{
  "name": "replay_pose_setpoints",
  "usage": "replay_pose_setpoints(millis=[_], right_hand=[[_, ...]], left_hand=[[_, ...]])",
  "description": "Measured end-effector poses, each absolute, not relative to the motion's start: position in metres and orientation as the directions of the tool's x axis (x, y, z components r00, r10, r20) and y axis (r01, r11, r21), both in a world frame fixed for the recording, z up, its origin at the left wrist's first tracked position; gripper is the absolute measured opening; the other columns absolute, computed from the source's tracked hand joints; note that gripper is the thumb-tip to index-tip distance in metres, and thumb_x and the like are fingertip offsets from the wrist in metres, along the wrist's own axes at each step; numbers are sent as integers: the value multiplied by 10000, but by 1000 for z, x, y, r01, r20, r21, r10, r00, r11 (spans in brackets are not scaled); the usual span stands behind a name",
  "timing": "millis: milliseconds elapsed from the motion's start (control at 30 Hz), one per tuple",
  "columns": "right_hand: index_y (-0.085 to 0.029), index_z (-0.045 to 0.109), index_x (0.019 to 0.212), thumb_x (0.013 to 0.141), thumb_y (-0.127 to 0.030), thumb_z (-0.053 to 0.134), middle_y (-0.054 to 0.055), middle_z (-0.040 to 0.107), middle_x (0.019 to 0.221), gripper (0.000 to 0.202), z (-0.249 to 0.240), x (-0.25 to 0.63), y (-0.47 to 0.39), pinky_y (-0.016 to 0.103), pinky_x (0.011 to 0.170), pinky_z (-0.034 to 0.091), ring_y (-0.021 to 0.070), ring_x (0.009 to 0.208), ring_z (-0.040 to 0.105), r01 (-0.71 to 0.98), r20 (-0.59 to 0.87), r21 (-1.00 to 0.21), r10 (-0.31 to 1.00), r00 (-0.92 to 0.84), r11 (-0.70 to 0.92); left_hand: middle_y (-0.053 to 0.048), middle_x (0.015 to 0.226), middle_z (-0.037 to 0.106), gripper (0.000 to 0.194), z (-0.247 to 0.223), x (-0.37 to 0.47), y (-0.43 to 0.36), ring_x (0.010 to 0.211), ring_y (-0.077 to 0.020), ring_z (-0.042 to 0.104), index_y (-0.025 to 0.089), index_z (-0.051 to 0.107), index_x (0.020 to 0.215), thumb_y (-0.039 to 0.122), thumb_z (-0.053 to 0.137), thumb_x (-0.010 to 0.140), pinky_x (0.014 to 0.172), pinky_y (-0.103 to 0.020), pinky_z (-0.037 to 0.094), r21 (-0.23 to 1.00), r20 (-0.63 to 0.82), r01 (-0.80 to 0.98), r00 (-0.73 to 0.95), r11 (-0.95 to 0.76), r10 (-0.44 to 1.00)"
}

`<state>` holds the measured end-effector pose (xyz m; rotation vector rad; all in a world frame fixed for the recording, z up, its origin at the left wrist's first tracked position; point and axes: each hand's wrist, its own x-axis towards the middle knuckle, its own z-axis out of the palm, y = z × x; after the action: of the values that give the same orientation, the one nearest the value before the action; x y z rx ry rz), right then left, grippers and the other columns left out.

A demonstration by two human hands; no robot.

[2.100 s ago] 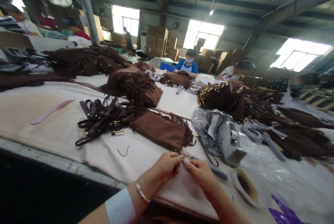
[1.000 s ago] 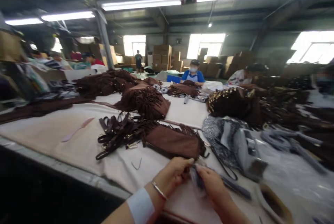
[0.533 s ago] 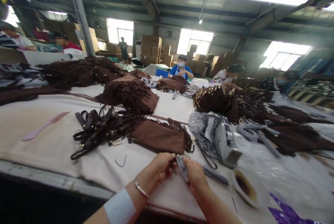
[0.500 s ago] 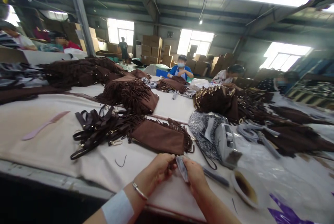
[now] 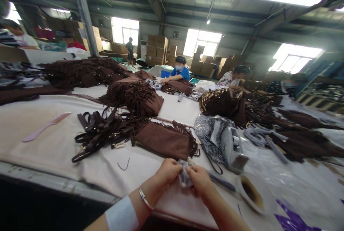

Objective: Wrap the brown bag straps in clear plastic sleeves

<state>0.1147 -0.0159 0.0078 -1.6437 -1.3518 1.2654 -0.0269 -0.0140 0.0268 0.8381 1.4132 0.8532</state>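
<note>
Between my hands is a small, crumpled, greyish see-through plastic piece [image 5: 185,178], seemingly a little bag; its contents are hard to make out. My left hand [image 5: 170,170] pinches its left side, and my right hand [image 5: 199,178] grips its right side, fingers closed. Just beyond my hands a brown fringed pouch [image 5: 162,139] lies flat on the cloth-covered table [image 5: 96,184]. To its left is a tangle of dark brown straps [image 5: 103,132] with gold clasps. A grey-handled tool [image 5: 221,180] lies beside my right hand, partly hidden by it.
A pink comb [image 5: 47,127] lies at left. On the right are a tape dispenser [image 5: 234,150], a roll of tape [image 5: 251,193] and clear plastic sheeting [image 5: 274,177]. Fringed brown bags [image 5: 134,98] are heaped farther back. A co-worker in blue [image 5: 180,71] sits across the table.
The plastic piece is now crumpled and held from both sides; before, it hung from my right hand. The co-worker across has leaned and stretched an arm out to the left of my view.
</note>
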Motion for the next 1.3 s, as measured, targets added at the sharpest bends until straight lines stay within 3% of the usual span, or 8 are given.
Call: replay_pose_setpoints(millis=[333,500,600,733,833,900,1133,1300], right_hand=[[-158,613,640,710,-375,561,11,594,468,234,3,100,-10,202,348,324,115,366,495,261,-316,-912,948,48,-317],[-165,618,628,727,-417,569,-26,527,411,276,8,98,-18,199,324,270,101,316,437,282,-295,-918,955,-13,-280],[-166,656,670,791,-418,525,-23,536,433,309,12,105,-26,215,355,315,114,347,464,323,-243,-925,965,-102,-199],[-172,689,1001,855,-336,468,35,682,711,312,17,124,-31,275,535,476,174,558,614,458,-26,-888,995,-97,21],[-196,665,1104,829,-203,507,79,680,980,318,20,135,-24,324,812,496,218,890,639,605,269,-725,944,-192,330],[-218,663,1114,825,-135,503,83,648,1047,340,22,136,-18,321,872,472,215,973,607,642,361,-592,873,-329,486],[-211,688,846,902,-137,493,56,631,887,216,31,124,-10,283,806,429,182,869,562,655,385,-335,733,-561,677],[-206,687,811,881,-139,528,37,646,844,186,42,121,-8,259,773,434,165,840,578,627,277,-449,766,-581,637]], left_hand=[[-4,428,527,399,36,-34,-16,381,-106,406,151,633,576,469,589,813,416,-235,215,866,-454,253,34,432,890],[-4,467,532,335,24,-28,-4,488,-114,434,148,584,474,327,693,734,462,-234,237,897,-309,308,-77,318,948],[4,510,546,252,20,-23,-1,514,-115,456,148,587,540,276,688,733,473,-225,265,895,-337,280,-86,347,938],[41,492,499,171,21,-19,-5,431,-105,424,173,561,707,305,594,811,439,-218,256,883,-421,217,-30,417,906],[76,489,430,159,23,-22,-10,405,-88,367,192,533,761,328,593,816,435,-212,226,881,-455,155,16,447,890],[70,513,440,161,23,-25,-13,441,-89,381,187,547,758,326,612,806,463,-214,252,905,-402,163,28,392,915],[-41,738,631,191,18,-38,-28,719,-165,540,165,590,715,251,510,865,655,-256,358,902,-57,432,74,19,996],[-44,760,639,333,18,-49,-44,711,-167,553,171,607,798,373,388,948,659,-265,375,894,61,428,174,-131,983]])
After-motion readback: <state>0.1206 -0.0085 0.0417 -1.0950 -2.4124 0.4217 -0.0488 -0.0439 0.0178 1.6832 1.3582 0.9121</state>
